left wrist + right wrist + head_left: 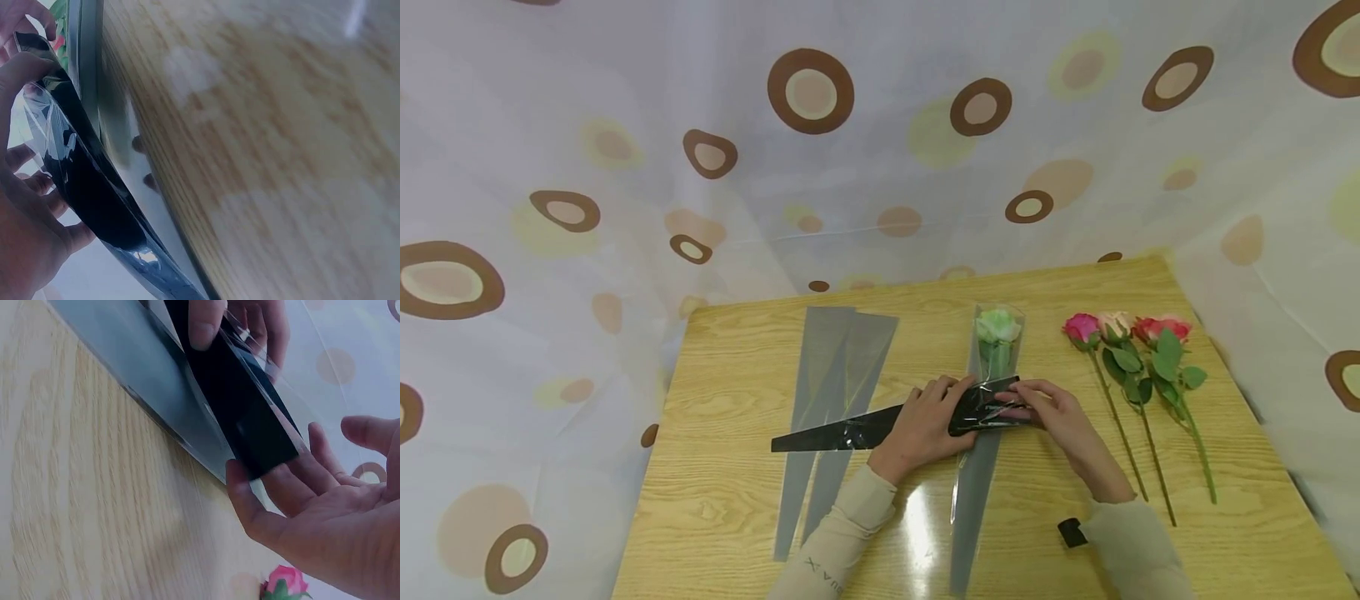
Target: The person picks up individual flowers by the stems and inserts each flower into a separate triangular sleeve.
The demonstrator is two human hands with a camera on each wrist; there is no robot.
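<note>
My left hand grips a long tapered flower sleeve, black with clear film, thumb on one face and fingers behind. The sleeve lies crosswise over a grey sleeve that holds a white-green rose. At the wide right end of the black sleeve is my right hand. In the right wrist view its fingers reach to the sleeve's mouth and touch the film, while the thumb stands apart. Some of those fingertips are hidden behind the film.
Two grey sleeves overlap on the left of the wooden table. Several roses lie on the right, among them a magenta rose and a red rose. Near the right sleeve cuff is a small black piece. Patterned cloth surrounds the table.
</note>
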